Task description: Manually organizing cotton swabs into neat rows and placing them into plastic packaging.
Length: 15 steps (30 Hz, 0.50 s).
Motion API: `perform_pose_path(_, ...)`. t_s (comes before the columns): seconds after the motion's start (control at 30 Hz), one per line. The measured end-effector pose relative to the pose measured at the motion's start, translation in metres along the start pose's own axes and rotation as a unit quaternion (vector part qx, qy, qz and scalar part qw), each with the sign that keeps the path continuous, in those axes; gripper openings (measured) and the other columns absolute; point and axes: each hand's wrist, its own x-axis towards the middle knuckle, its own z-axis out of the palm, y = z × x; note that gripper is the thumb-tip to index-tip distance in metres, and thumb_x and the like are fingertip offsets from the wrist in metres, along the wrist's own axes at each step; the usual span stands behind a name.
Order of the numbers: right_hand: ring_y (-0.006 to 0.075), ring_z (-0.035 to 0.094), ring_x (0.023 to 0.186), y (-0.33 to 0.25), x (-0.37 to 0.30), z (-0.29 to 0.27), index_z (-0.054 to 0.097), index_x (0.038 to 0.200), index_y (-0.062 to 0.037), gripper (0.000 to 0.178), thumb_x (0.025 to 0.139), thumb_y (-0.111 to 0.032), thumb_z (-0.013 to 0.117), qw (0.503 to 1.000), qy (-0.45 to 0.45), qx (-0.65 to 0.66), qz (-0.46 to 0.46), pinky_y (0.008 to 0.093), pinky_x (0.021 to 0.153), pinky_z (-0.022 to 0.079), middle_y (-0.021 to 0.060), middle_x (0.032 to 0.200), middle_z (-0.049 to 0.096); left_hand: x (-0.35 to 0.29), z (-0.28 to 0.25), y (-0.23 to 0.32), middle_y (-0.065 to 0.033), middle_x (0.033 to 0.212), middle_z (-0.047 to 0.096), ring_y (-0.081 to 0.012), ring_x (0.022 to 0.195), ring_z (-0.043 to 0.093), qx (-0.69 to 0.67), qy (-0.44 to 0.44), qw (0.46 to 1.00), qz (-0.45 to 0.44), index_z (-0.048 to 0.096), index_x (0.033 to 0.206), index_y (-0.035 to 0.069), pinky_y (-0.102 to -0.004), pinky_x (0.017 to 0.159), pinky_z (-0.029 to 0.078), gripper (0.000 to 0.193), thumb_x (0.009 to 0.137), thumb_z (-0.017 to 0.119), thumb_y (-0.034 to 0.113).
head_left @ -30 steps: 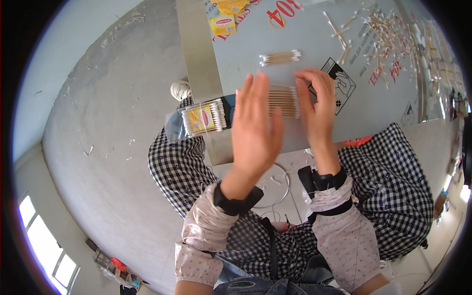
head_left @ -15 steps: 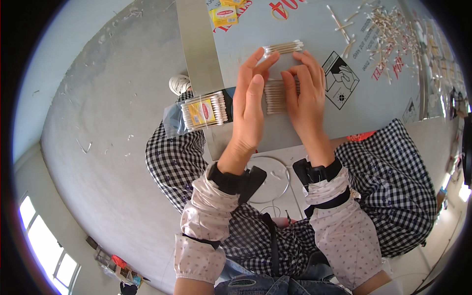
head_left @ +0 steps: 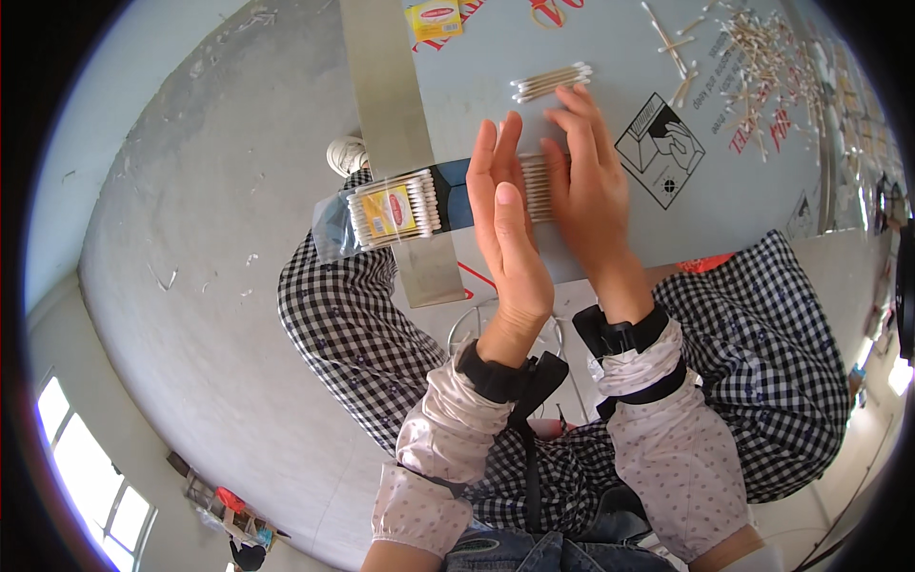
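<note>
My left hand [head_left: 510,229] stands on edge with its fingers stretched, against the left side of a row of cotton swabs [head_left: 537,189]. On the other side, my right hand [head_left: 593,195] curves over that row's right end, fingers extended and apart. Both hands hide the swabs' tips. Just beyond my fingertips lies a smaller group of cotton swabs [head_left: 551,83], side by side and slightly slanted. Left of my left hand is a clear bag [head_left: 334,229] filled with cotton swabs and a yellow label card [head_left: 389,212]; it overhangs the board's left edge.
A grey printed board [head_left: 667,229] forms the work surface, with a tan strip [head_left: 391,105] down its left side. Yellow label cards [head_left: 436,19] lie at the far left. Loose cotton swabs [head_left: 762,67] are heaped at the far right, with a few scattered [head_left: 670,46] beside them.
My left hand has moved right and nearer to me, up to the row of swabs. The smaller group now lies uncovered, slightly farther away. My right fingers have shifted left and farther from me.
</note>
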Motion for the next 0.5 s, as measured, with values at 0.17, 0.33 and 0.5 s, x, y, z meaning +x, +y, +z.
perform_pose_path(0.17,0.0348,0.050,0.134,-0.004,0.001,-0.001,0.056,0.122,-0.0023,0.027,0.095,0.000,0.055,1.000,-0.016,0.002,-0.006,0.0430,0.107,0.045,0.0130,0.139,0.055,-0.004,-0.014,-0.003,-0.0225,0.159,0.030,-0.0286,0.150,0.024,-0.007,-0.014,1.000,0.008,0.022,0.156,0.003,-0.0415,0.123,0.012,0.063,0.106,0.035,0.038)
perform_pose_path(0.33,0.0350,0.049,0.135,-0.002,0.001,0.002,0.054,0.130,-0.0027,0.035,0.095,0.001,0.052,0.999,-0.018,-0.027,-0.029,0.0470,0.111,0.041,0.0143,0.141,0.054,-0.014,-0.023,0.001,-0.0238,0.157,0.033,-0.0266,0.148,0.029,0.000,0.047,0.999,0.020,0.027,0.153,0.002,-0.0382,0.122,0.020,0.068,0.103,0.043,0.045)
perform_pose_path(0.5,0.0348,0.048,0.135,-0.003,0.002,0.000,0.051,0.135,-0.0030,0.040,0.095,0.002,0.050,0.998,-0.034,-0.034,-0.038,0.0497,0.113,0.038,0.0149,0.143,0.052,-0.018,-0.012,-0.004,-0.0235,0.157,0.033,-0.0271,0.149,0.028,-0.015,0.020,1.000,0.012,0.026,0.154,0.002,-0.0384,0.123,0.018,0.070,0.103,0.042,0.046)
